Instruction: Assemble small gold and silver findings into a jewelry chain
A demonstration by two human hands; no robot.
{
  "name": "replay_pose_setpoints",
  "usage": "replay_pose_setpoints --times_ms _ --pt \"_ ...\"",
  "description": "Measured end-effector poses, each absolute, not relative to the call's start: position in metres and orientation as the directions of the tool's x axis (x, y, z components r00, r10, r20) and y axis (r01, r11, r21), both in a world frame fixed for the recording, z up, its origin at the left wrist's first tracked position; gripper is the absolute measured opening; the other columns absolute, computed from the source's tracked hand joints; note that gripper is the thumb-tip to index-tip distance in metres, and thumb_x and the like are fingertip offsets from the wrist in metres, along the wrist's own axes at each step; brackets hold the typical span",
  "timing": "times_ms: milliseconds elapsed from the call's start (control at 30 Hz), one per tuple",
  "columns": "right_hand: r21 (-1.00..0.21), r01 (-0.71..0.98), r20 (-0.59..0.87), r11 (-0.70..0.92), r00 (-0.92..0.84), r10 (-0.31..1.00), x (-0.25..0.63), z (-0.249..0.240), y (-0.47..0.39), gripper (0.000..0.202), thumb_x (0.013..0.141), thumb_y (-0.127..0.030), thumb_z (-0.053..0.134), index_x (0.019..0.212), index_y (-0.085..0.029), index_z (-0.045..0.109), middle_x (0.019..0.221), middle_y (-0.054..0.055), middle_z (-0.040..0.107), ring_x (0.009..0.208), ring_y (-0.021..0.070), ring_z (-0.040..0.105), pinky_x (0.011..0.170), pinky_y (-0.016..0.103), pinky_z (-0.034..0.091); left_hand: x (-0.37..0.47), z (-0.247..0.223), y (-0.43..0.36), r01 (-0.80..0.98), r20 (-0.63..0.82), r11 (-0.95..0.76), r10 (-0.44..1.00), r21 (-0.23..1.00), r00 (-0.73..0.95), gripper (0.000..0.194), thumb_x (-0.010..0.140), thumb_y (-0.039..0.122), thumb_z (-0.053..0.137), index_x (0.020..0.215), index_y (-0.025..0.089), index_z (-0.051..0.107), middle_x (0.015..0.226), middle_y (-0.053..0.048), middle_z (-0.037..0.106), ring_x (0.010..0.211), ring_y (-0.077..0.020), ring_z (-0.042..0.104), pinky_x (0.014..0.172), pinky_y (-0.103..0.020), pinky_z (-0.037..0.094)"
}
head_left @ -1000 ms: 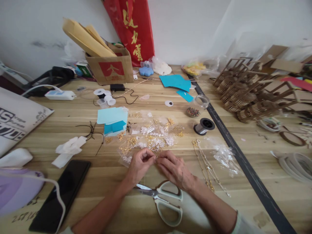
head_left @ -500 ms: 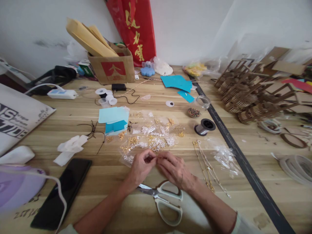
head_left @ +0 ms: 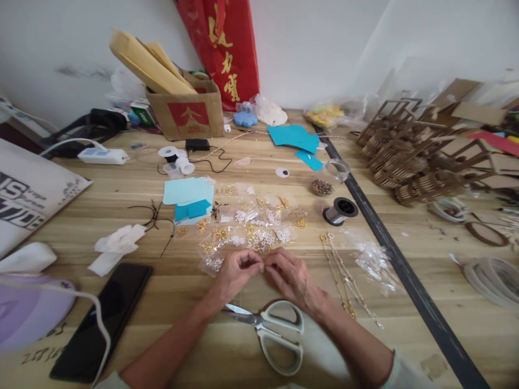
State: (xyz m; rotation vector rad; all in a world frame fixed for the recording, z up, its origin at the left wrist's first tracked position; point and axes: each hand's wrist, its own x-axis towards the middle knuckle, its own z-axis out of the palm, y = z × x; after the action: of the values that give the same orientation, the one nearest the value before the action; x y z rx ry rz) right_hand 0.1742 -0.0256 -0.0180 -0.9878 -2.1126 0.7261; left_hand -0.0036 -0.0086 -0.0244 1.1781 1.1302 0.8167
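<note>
My left hand [head_left: 238, 272] and my right hand [head_left: 290, 274] meet fingertip to fingertip over the wooden table [head_left: 162, 302]. Both are closed in a pinch; whatever lies between the fingertips is too small to make out. Just beyond them are small plastic bags of gold and silver beads [head_left: 261, 237]. Scissors [head_left: 259, 321] with pale handles lie partly spread below the hands. To the right of my right hand rest gold and silver chains [head_left: 344, 275], with a wire spool [head_left: 340, 211] behind them.
A black phone [head_left: 103, 319] lies at the left, near white tissue [head_left: 117, 246]. Blue sheets [head_left: 188, 192], a bead jar [head_left: 324, 183] and a cardboard box [head_left: 186, 113] stand farther back. Brown wooden frames [head_left: 425, 156] crowd the right, past a black strip [head_left: 389, 237].
My fingers have shifted slightly, with the right hand's fingers drawn a little more together at the tips. The objects on the table stay where they were.
</note>
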Motion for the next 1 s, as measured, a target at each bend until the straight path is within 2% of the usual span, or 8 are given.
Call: replay_pose_setpoints --times_ms 267,667,1000 --pt "-0.757 0.425 0.333 0.496 -0.402 0.853 0.173 -0.014 -0.027 0.010 0.095 -0.022 0.048 0.088 -0.019 0.055 0.077 0.002 0.059 0.066 0.0132 0.057 0.060 0.023 0.046 -0.005 -0.016 -0.007 0.011 -0.282 0.294 0.906 0.956 0.316 0.020 0.062 0.029 0.076 0.064 0.014 0.063 0.058 0.001 0.059 0.057 -0.0108 0.051 0.056 -0.022 0.040" --pt "-0.791 0.400 0.309 0.463 -0.392 0.867 0.174 -0.018 -0.028 0.007 0.093 -0.021 0.051 0.089 -0.019 0.055 0.076 0.002 0.060 0.064 0.0125 0.056 0.058 0.022 0.044 -0.005 -0.014 -0.008 0.016 -0.293 0.308 0.885 0.951 0.362 0.016 0.060 0.024 0.077 0.063 0.014 0.065 0.061 0.000 0.062 0.058 -0.0106 0.052 0.057 -0.022 0.039" --pt "-0.839 0.378 0.256 0.391 -0.360 0.897 0.173 -0.014 -0.028 0.011 0.093 -0.024 0.051 0.086 -0.018 0.057 0.074 0.002 0.062 0.064 0.0130 0.059 0.056 0.022 0.045 -0.006 -0.012 -0.007 0.060 -0.288 0.286 0.882 0.956 0.374 0.019 0.067 0.030 0.070 0.066 0.014 0.062 0.059 0.001 0.058 0.057 -0.0110 0.051 0.057 -0.023 0.039"
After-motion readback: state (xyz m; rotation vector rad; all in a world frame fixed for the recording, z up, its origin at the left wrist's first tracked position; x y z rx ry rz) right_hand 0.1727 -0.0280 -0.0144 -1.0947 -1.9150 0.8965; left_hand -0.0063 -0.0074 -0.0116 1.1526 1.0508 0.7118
